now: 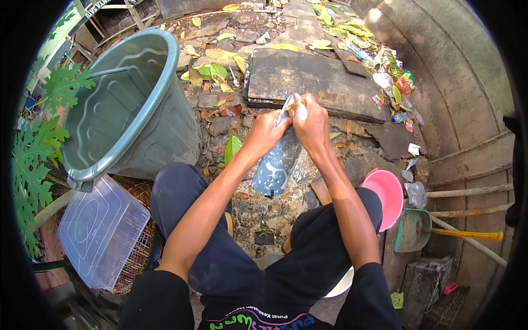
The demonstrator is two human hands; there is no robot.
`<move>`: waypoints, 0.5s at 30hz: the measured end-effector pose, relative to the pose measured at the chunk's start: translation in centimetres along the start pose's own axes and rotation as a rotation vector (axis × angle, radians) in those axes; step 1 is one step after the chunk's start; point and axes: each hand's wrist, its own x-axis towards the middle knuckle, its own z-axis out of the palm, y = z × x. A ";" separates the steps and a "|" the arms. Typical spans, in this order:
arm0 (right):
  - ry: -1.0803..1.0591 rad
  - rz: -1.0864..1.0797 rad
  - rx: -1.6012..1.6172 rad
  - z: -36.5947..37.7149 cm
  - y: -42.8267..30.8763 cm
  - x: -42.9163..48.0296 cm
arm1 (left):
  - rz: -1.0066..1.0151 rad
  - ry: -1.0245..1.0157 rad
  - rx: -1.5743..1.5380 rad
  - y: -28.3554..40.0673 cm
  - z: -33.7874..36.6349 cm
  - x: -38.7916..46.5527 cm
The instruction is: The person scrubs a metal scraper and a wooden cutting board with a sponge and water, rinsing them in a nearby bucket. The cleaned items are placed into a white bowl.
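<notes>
A long blue-grey piece (275,165), spotted with whitish foam or paint, slants down between my knees; its exact kind is unclear. Around its upper end my left hand (270,130) is closed. My right hand (308,117) grips a whitish and yellow wad (301,110), perhaps a sponge or cloth, pressed against that same end. The two hands are close together, thumbs nearly touching. Beneath and beyond them is a dark, flat slab (309,78) lying on the stony ground. The fingers hide most of the wad and the top of the long piece.
A large grey-green plastic tub (181,123) leans at the left, above a clear plastic box (103,231) and a woven basket (140,255). At the right are a pink bucket (385,200), a green dustpan (412,231), poles and a curved wall (458,82). Leaves and litter lie ahead.
</notes>
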 end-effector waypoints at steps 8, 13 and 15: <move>0.023 0.028 0.052 0.1 1.3 0.1 | 0.027 -0.054 0.246 1.2 -0.3 -0.6; 0.140 0.005 -0.065 0.5 1.1 -0.3 | -0.019 -0.087 0.205 1.6 -0.3 -0.6; 0.135 0.059 -0.038 0.8 0.9 -0.5 | 0.013 -0.052 0.202 1.5 -0.4 -0.6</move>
